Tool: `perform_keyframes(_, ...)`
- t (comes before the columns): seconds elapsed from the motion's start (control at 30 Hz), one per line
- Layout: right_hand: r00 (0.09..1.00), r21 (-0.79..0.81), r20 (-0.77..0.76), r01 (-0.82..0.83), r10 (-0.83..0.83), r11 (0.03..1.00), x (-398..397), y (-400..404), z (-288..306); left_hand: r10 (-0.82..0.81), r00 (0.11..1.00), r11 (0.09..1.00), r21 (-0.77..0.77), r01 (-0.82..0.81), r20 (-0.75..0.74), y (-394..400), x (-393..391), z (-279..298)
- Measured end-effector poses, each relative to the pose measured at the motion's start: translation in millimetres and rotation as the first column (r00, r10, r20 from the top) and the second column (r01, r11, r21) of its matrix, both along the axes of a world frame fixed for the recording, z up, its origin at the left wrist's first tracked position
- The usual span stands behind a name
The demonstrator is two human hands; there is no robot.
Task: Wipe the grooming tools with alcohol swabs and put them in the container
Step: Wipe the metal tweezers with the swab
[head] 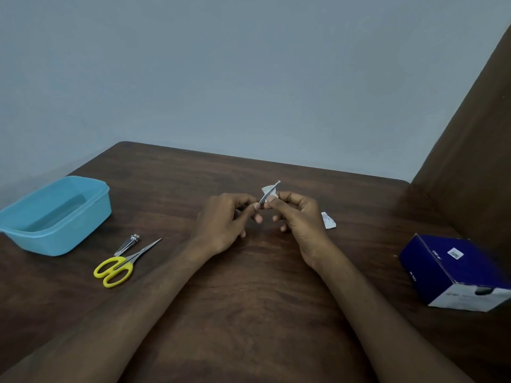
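Left hand [225,222]: pinches tweezers [269,192] by the near end. Right hand [297,217]: pinches swab [268,190] round the tweezers. Scissors [121,265], clipper [128,244]: on table [249,299] beside container [55,214].

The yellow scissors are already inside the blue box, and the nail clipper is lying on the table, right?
Not quite. The head view shows the yellow scissors lying on the table too, right beside the nail clipper, near the blue box. They are not inside the box. The nail clipper part is correct.
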State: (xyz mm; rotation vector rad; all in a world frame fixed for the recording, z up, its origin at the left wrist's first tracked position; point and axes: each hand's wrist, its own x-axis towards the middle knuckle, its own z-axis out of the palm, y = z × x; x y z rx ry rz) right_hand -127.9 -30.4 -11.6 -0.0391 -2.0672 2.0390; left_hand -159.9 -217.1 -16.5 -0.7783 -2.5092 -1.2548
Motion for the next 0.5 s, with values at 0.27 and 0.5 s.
perform_keyframes(0.27, 0.994, 0.042, -0.062, 0.094, -0.091, 0.995, -2.7, -1.9, -7.2, -0.011, 1.0, 1.0, 0.011, 0.011, -0.002, 0.8, 0.2, -1.6)
perform_keyframes(0.5, 0.987, 0.196, -0.134, 0.117, -0.091, 0.974, -3.8, 0.5, -15.0, -0.043, 0.999, 0.999, -0.007, 0.043, 0.0, 0.1, 4.1, 0.5)
